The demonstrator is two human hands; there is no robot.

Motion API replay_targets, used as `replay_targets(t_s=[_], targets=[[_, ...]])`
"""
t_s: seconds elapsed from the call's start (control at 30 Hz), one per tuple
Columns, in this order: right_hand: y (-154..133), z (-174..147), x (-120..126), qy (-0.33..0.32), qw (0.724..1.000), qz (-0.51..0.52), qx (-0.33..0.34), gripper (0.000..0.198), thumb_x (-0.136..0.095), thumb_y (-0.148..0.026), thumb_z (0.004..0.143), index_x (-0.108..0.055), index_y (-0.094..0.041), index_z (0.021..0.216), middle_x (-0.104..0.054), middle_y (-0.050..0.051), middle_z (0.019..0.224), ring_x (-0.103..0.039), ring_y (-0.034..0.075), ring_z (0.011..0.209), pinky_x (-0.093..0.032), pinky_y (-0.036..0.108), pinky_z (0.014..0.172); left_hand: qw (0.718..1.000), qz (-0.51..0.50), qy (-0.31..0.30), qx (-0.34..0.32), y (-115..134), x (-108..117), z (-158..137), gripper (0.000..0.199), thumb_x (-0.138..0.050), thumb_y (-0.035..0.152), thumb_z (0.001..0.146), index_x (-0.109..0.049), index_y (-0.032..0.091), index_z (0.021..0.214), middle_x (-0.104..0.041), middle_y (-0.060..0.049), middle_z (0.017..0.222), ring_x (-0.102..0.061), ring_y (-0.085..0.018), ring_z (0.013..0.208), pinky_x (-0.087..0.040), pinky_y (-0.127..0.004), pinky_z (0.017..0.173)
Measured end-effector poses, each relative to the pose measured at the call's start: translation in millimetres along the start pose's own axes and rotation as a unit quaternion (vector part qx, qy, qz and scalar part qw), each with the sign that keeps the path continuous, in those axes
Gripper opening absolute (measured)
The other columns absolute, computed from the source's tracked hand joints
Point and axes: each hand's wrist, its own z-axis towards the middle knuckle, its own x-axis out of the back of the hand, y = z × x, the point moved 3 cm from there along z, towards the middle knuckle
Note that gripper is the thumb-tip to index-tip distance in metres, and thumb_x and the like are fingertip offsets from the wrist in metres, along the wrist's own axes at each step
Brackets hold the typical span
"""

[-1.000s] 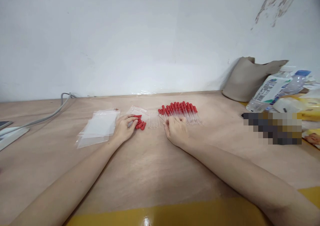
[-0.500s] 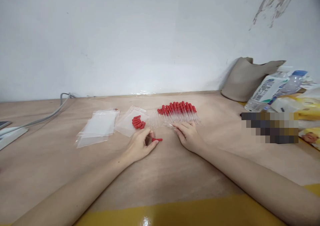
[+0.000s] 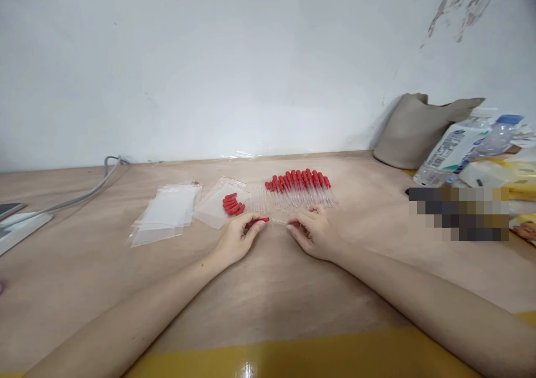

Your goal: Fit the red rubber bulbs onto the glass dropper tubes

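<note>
Between the thumb and fingers of my left hand point(image 3: 242, 236) is a red rubber bulb point(image 3: 263, 220), its end pointing right. My right hand point(image 3: 313, 233) pinches a thin clear glass dropper tube point(image 3: 280, 220), which points left toward the bulb; a small gap seems to part the two. Just beyond my left hand, several loose red bulbs point(image 3: 233, 204) lie on a clear plastic bag point(image 3: 209, 206). Several bare clear tubes point(image 3: 258, 199) lie side by side behind the gap between my hands. Beyond my right hand, a row of droppers with red bulbs point(image 3: 301, 182) rests on the table.
A stack of clear zip bags point(image 3: 170, 210) lies at left, near a grey cable point(image 3: 90, 191). At right stand a beige bag-like container point(image 3: 408, 132) and a leaning plastic bottle point(image 3: 452, 149), beside yellow packaging point(image 3: 498, 171). A white wall point(image 3: 251, 65) closes off the table's back.
My left hand has moved slightly away from me with the bulb, now level with the tube. My right hand has come back slightly with the tube, which shows clearly between the hands.
</note>
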Motion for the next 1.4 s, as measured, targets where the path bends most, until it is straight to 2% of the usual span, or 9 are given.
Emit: replay_targets(t_s=[0.2,0.47,0.63,0.77,0.93,1.07,1.23,1.4], targets=[[0,0,-2,0.001,1.0,0.014,0.005,0.016,-0.042,-0.025,0.086,-0.056,-0.017,0.083,-0.062,0.0,0.069,-0.051,0.01,0.058,-0.029,0.033,0.08,0.999,-0.024,-0.014,0.018,-1,-2,-2,0.022,-0.048,0.031,0.085,-0.062,0.018,0.095,-0.067,-0.003,0.08,-0.061,-0.014,0.066,-0.049,-0.025,0.061],[4,0,-6,-0.024,0.999,0.029,0.037,0.016,-0.042,-0.024,0.088,-0.056,-0.017,0.083,-0.06,0.0,0.07,-0.051,0.011,0.063,-0.03,0.029,0.074,0.998,-0.049,-0.039,0.022,-6,-5,-3,0.024,-0.05,0.033,0.084,-0.063,0.017,0.095,-0.064,-0.002,0.07,-0.059,-0.013,0.059,-0.049,-0.023,0.056],[7,2,-7,-0.064,0.995,0.06,0.047,0.016,-0.043,-0.022,0.088,-0.058,-0.019,0.086,-0.062,-0.001,0.072,-0.053,0.011,0.067,-0.029,0.028,0.073,0.995,-0.077,-0.063,0.025,-2,-4,-4,0.022,-0.048,0.03,0.085,-0.064,0.017,0.091,-0.062,-0.001,0.063,-0.058,-0.011,0.055,-0.048,-0.021,0.054],[7,2,-6,-0.088,0.993,0.06,0.056,0.017,-0.043,-0.022,0.088,-0.06,-0.019,0.086,-0.061,-0.001,0.072,-0.051,0.01,0.064,-0.03,0.028,0.069,0.994,-0.055,-0.089,0.012,4,-3,-6,0.021,-0.047,0.028,0.085,-0.065,0.017,0.09,-0.061,0.0,0.06,-0.058,-0.011,0.056,-0.047,-0.02,0.054],[3,1,-4,-0.046,0.997,-0.015,0.067,0.021,-0.042,-0.023,0.088,-0.061,-0.018,0.084,-0.058,0.0,0.068,-0.048,0.011,0.062,-0.029,0.028,0.064,0.996,-0.026,-0.086,0.004,5,-3,-6,0.024,-0.047,0.033,0.085,-0.066,0.018,0.091,-0.059,0.001,0.057,-0.055,-0.01,0.052,-0.044,-0.019,0.05],[-1,-1,-3,-0.018,0.995,-0.036,0.091,0.022,-0.04,-0.022,0.088,-0.062,-0.017,0.086,-0.057,0.002,0.069,-0.047,0.012,0.063,-0.029,0.028,0.062,0.997,-0.006,-0.08,-0.005,7,-2,-6,0.024,-0.048,0.033,0.084,-0.066,0.018,0.089,-0.062,0.0,0.061,-0.054,-0.01,0.053,-0.043,-0.02,0.05],[-7,0,-1,-0.01,0.991,-0.045,0.128,0.023,-0.038,-0.019,0.088,-0.06,-0.017,0.082,-0.055,0.002,0.066,-0.044,0.012,0.06,-0.029,0.028,0.059,0.997,0.02,-0.068,-0.038,13,2,-6,0.022,-0.051,0.033,0.083,-0.066,0.018,0.086,-0.067,-0.002,0.072,-0.057,-0.012,0.059,-0.044,-0.021,0.054],[-11,2,-2,-0.008,0.987,-0.05,0.156,0.021,-0.039,-0.018,0.087,-0.058,-0.016,0.081,-0.054,0.001,0.063,-0.043,0.011,0.055,-0.026,0.028,0.058,0.994,0.046,-0.066,-0.077,21,4,-7,0.018,-0.052,0.03,0.083,-0.065,0.018,0.086,-0.067,-0.002,0.072,-0.056,-0.012,0.059,-0.043,-0.022,0.056]])
